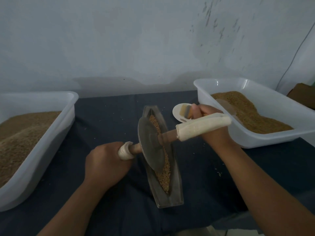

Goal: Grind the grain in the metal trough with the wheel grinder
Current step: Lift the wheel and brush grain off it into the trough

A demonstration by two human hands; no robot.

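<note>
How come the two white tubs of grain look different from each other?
The left tub looks fuller, its grain heaped high; the right tub holds a shallower layer, showing more inner wall. The right tub has a flat pale tool lying in it; the left tub shows none. Both are white plastic and hold brown grain.

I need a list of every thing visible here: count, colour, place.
metal trough: one, grey, table centre
grain: one strip, golden-brown, in trough
wheel grinder: one, grey disc, cream handles, in the trough
left tub: one, white, left, holds brown grain
right tub: one, white, right, holds brown grain
plate: one, white, between trough and right tub
tablecloth: one, dark blue, under everything
left hand: one, grips the left handle
right hand: one, at right handle, grip unclear
</note>
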